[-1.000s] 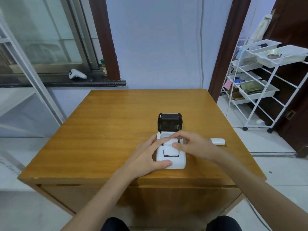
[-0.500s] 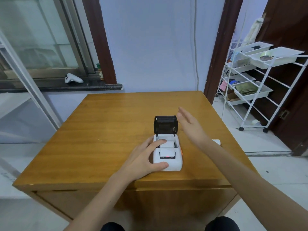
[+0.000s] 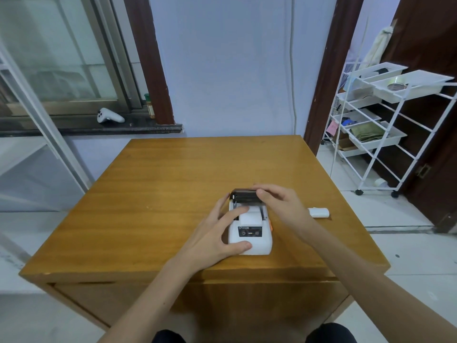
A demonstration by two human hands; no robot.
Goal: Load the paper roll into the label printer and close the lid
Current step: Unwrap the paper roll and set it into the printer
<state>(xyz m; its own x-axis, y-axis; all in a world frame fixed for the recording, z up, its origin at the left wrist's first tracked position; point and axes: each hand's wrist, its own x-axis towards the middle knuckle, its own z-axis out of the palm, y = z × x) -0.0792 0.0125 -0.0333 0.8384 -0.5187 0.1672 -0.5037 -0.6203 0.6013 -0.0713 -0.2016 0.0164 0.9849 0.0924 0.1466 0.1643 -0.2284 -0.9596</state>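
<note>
A small white label printer [image 3: 257,241] sits near the front edge of the wooden table [image 3: 160,194]. Its black lid [image 3: 243,196] is tilted partway down over the open bay. The white paper roll [image 3: 251,216] lies in the bay, its paper end reaching towards the front. My left hand [image 3: 212,233] clasps the printer's left side, thumb on the front corner, index finger on the roll. The fingers of my right hand [image 3: 282,206] rest on top of the lid.
A small white cylindrical object [image 3: 319,212] lies on the table to the right of the printer. A white wire rack on wheels [image 3: 385,134] stands on the floor to the right. A white controller [image 3: 110,116] rests on the window sill at the back left.
My right hand left the paper roll, swung behind the printer and now lies on the lid, which has tipped forward from upright. My left hand stays on the printer.
</note>
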